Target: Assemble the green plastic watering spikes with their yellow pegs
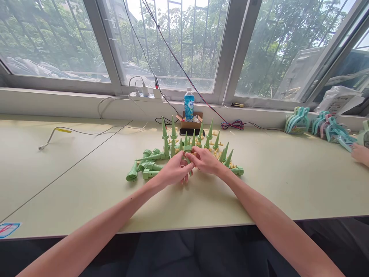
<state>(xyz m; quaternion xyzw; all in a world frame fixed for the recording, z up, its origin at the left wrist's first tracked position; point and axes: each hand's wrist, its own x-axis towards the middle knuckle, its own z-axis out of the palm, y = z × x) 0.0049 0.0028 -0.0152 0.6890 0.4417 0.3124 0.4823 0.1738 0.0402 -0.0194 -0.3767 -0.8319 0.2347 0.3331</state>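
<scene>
My left hand (175,168) and my right hand (206,159) meet at the middle of the table. Between them is a green plastic watering spike (187,148), its wide collar up and its tapered end partly hidden by my fingers. The left fingers wrap round its body, while the right thumb and fingers pinch it near the collar. Several green spikes (211,130) stand point up behind my hands. More spikes (132,172) lie in a loose pile at the left. Small yellow valve-like pieces (216,154) are scattered among the standing ones.
A blue bottle (189,105) stands in a small cardboard box (198,117) by the window, with a dark phone (191,132) in front. Cables (233,124) lie along the sill. At the right are bundled plastic hangers (298,120) and another person's hand (361,154).
</scene>
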